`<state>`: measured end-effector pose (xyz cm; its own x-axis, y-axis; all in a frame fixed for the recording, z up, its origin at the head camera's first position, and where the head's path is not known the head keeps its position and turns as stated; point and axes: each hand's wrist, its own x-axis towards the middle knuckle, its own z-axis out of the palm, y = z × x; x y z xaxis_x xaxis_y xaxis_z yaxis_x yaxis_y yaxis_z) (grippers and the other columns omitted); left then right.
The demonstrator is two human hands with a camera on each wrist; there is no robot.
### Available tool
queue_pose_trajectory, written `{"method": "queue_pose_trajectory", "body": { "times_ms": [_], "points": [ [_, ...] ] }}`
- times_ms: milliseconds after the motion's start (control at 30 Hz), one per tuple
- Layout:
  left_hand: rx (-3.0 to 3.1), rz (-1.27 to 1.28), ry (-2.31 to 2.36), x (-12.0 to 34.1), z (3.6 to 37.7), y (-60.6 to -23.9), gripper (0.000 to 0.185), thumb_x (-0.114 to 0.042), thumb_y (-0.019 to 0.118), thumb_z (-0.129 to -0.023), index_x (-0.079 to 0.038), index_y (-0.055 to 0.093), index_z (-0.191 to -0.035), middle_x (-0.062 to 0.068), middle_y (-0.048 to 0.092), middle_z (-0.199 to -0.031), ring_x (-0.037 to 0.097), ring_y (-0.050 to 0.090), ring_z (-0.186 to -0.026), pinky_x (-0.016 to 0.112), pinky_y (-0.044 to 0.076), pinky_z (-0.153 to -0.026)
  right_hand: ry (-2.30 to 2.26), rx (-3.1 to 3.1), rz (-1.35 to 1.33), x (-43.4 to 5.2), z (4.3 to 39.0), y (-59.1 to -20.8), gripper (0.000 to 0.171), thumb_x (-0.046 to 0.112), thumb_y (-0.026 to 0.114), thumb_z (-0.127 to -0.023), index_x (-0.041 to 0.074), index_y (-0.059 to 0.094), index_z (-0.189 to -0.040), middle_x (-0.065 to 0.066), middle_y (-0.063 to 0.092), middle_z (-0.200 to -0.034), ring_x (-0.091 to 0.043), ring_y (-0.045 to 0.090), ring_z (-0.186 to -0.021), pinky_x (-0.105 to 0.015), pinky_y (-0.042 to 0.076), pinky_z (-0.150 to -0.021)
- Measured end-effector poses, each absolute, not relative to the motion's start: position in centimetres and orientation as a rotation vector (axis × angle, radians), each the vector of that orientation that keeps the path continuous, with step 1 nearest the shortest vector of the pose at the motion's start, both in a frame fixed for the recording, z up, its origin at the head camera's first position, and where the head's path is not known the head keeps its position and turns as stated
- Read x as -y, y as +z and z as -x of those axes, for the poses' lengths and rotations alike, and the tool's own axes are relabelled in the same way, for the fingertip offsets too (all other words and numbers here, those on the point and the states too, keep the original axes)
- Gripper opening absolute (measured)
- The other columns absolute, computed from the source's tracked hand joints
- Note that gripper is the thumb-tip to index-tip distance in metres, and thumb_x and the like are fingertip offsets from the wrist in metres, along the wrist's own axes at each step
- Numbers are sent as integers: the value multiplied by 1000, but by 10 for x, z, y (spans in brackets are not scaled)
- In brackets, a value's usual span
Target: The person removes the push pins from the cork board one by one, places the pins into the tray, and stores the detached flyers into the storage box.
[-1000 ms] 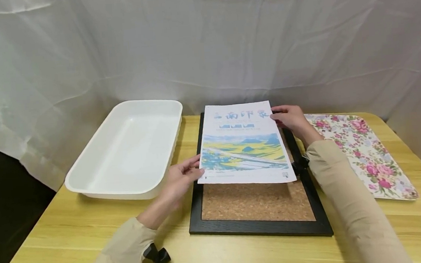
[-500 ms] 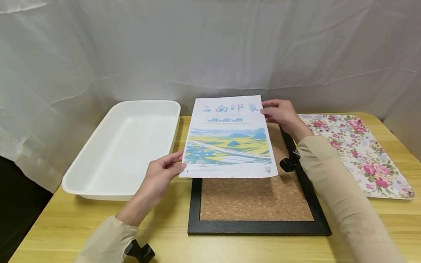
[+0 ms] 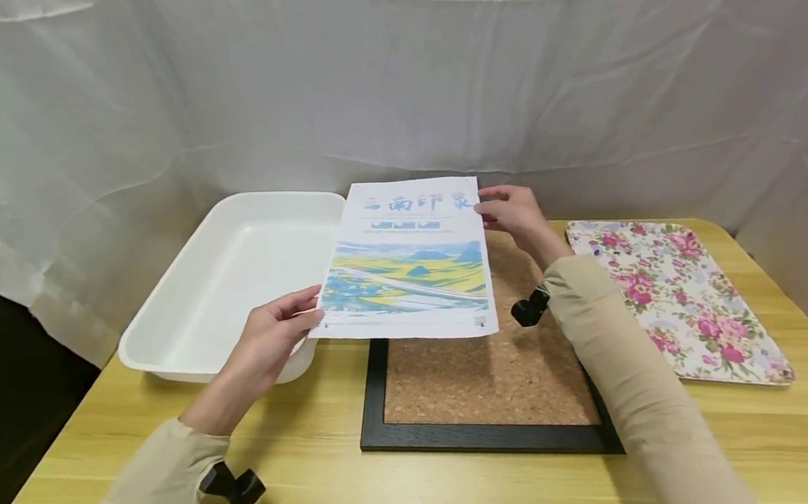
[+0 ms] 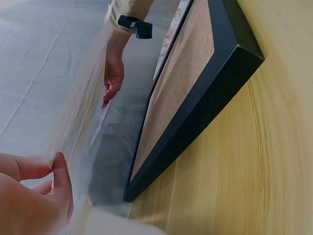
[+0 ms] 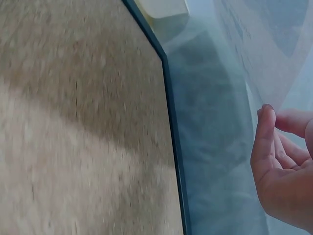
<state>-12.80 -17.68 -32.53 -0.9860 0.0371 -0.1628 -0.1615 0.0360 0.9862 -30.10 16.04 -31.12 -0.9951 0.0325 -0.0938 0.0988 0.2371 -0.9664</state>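
A white printed sheet with blue lettering and a yellow-and-blue landscape is held up in the air between both hands. My left hand pinches its lower left edge between thumb and fingers; the left wrist view shows this left hand gripping the sheet's edge. At the upper right edge, my right hand pinches the paper, and in the right wrist view thumb and fingertip of the right hand meet on it. Under the sheet lies a black-framed cork board, its upper left part hidden by the paper.
A white plastic tray stands at the left, its right side overlapped by the sheet. At the right lies a flower-patterned board on the wooden table. A grey cloth hangs behind.
Both hands have carried the printed sheet to the left, from over the cork board to where it partly overlaps the white tray. More of the cork now shows at the right.
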Motion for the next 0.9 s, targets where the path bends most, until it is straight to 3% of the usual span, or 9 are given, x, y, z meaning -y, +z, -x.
{"method": "queue_pose_trajectory", "body": {
  "times_ms": [300, 567, 667, 733, 800, 900],
  "points": [
    [-2073, 231, 2161, 201, 126, -323, 55, -4, 61, -94, 3, 40, -145, 1, 52, -106, 7, 55, -93, 16, 47, -77, -1969, -2430, -113, -131, 302, -310, 39, 6, 62, -94, -1, 56, -132, -19, 59, -116, -23, 62, -90, -38, 51, -87],
    [-1999, 241, 2254, 222, 124, -324, 58, 0, 64, -91, 7, 39, -144, -5, 61, -97, 6, 59, -89, 18, 49, -76, -2010, -2398, -105, -106, 304, -307, 38, 5, 63, -93, 0, 57, -130, -18, 61, -113, -23, 64, -88, -39, 52, -85],
    [-1955, 241, 2288, 232, 123, -324, 43, 1, 64, -90, -6, 59, -132, -5, 63, -96, 6, 60, -88, 19, 50, -76, -2035, -2365, -93, -98, 304, -305, 37, 3, 63, -93, -1, 58, -129, -19, 61, -112, -22, 64, -86, -39, 52, -85],
    [-1927, 246, 2307, 237, 123, -324, 32, 1, 66, -89, -17, 71, -116, -5, 62, -96, 6, 61, -87, 19, 50, -76, -2042, -2354, -81, -93, 304, -303, 37, 3, 63, -92, -2, 58, -129, -19, 62, -112, -21, 64, -84, -36, 53, -82],
    [-1906, 247, 2316, 243, 123, -323, 29, 2, 66, -89, -24, 76, -98, -4, 62, -96, 6, 61, -86, 19, 51, -75, -2049, -2347, -73, -88, 303, -303, 36, 2, 63, -92, -2, 59, -128, -20, 63, -111, -20, 64, -82, -34, 54, -80],
    [-1901, 254, 2304, 250, 123, -322, 30, 1, 67, -89, -28, 77, -90, -5, 63, -95, 6, 61, -84, 19, 51, -74, -2062, -2329, -71, -81, 303, -304, 35, 1, 63, -92, -3, 59, -127, -20, 63, -109, -18, 63, -78, -36, 53, -82]
  ]
}}
